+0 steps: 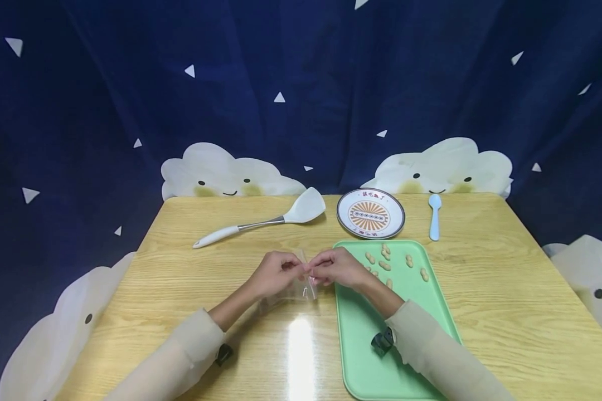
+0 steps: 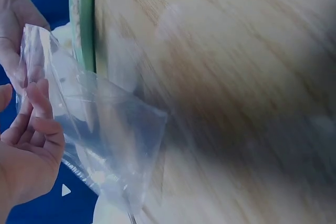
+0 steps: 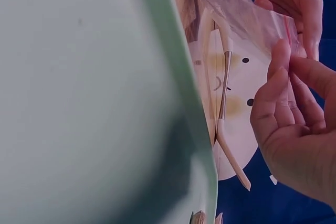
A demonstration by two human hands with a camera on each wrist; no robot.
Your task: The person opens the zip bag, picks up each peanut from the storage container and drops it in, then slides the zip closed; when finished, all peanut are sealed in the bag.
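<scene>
A clear zip-lock bag (image 1: 297, 291) with a red line along its mouth hangs just above the table, left of the green tray. My left hand (image 1: 276, 274) pinches the bag's top edge between thumb and finger. Close against it, my right hand (image 1: 345, 268) pinches the same edge, above the tray's left rim. In the left wrist view the bag (image 2: 118, 135) spreads out flat and see-through, and I make out nothing inside it. The right wrist view shows the fingertips of both hands meeting at the red strip (image 3: 288, 29).
Several peanuts (image 1: 384, 265) lie in the upper part of the green tray (image 1: 376, 367). Behind are a white spatula (image 1: 305, 207), a patterned plate (image 1: 351, 211) and a light-blue spoon (image 1: 435, 214). A dark blue curtain (image 1: 301, 128) hangs at the table's far edge.
</scene>
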